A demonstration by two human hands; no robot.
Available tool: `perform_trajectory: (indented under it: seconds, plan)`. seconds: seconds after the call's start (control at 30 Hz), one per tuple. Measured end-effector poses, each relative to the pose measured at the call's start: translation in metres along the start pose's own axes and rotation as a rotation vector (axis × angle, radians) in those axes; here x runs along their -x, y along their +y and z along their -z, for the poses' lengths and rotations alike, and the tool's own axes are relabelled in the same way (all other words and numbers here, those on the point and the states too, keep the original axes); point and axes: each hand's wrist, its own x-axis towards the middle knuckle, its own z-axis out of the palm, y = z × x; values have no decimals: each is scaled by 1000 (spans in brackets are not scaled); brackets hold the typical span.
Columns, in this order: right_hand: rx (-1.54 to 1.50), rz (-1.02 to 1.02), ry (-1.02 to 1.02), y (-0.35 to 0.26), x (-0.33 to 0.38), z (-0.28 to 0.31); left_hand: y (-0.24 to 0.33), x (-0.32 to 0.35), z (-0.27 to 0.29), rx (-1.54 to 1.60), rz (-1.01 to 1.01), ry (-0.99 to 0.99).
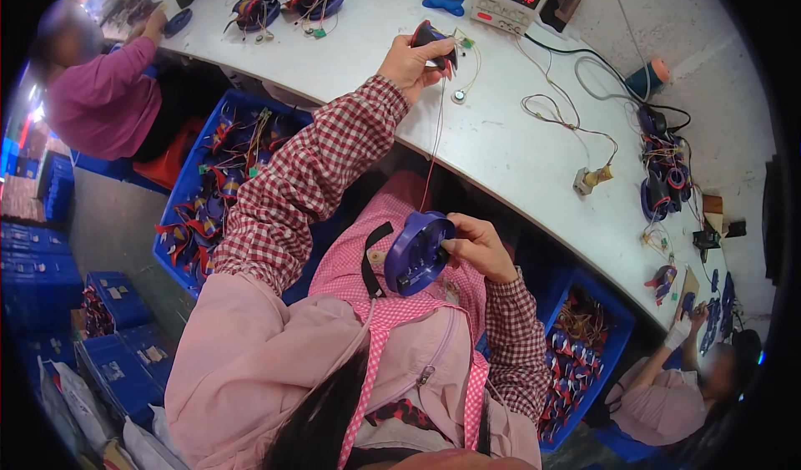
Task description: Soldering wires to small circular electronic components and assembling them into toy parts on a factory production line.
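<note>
The right hand [484, 249] grips a likely light, stiff purple casing [416, 255], best held rimwise; the left hand [409, 63] seemingly clasps a dark shell [429, 36].

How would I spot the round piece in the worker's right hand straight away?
Start at the long white table, then look below its near edge to the pink checked apron. Over it, the right hand holds a shallow purple piece, hollow side showing. Unlike the darker piece in the left hand, it shows a round face, with a thin red wire running up from its edge.
</note>
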Motion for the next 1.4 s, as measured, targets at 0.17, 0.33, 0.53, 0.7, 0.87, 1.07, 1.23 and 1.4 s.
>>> perform_trajectory:
  seconds: [0.17, 0.33, 0.53, 0.7, 0.87, 1.07, 1.23, 1.4]
  plan:
    - [26, 8, 95, 4, 17, 20, 1, -6, 10, -142, -20, 7]
    - [73, -44, 170, 6, 22, 40, 13, -11, 20, -171, -2, -45]
    - [37, 9, 71, 2, 20, 30, -1, -6, 8, -401, -123, 4]
    - [101, 84, 26, -9, 22, 26, -15, -7, 9, -450, -174, 37]
    - [391, 177, 11, 1, 20, 38, -17, -12, 15, -311, -101, 75]
    - [586, 239, 28, 1, 13, 32, -20, -12, 15, -187, -57, 63]
    - [610, 277, 40, 6, 9, 28, -21, -9, 11, -177, -76, 78]
    - [599, 250, 52, 3, 18, 35, -26, -11, 11, -333, -164, 85]
